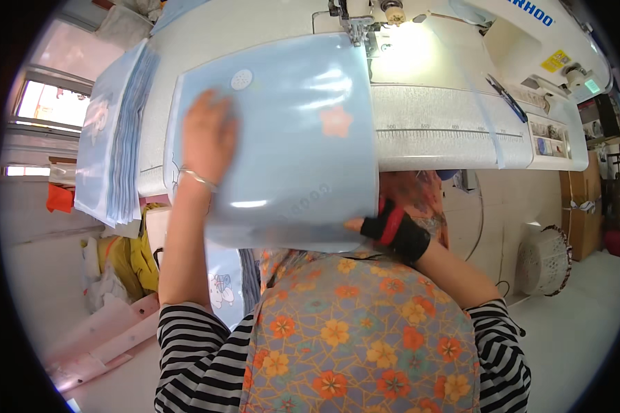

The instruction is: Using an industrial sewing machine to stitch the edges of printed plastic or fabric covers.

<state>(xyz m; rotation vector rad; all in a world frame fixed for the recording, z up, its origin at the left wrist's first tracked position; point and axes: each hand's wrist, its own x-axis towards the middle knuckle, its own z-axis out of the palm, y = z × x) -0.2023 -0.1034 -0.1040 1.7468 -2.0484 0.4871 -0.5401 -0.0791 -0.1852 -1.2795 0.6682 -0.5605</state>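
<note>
A glossy light-blue plastic sheet (282, 158) with a pink star and a white round patch lies over the sewing machine bed, its near part hanging past the front edge. Its far right corner reaches the presser foot (357, 31). My left hand (210, 134), slightly blurred, rests flat on the sheet's left side with fingers stretched out. In a black and red fingerless glove, my right hand (396, 230) pinches the sheet's near right corner, thumb on top; the fingers beneath are hidden.
A stack of similar blue sheets (114, 138) hangs over the bed's left end. Tweezers or snips (506, 98) lie on the right, near a small parts tray (551, 141). The machine head (544, 41) overhangs at upper right. A white basket (543, 261) stands on the floor.
</note>
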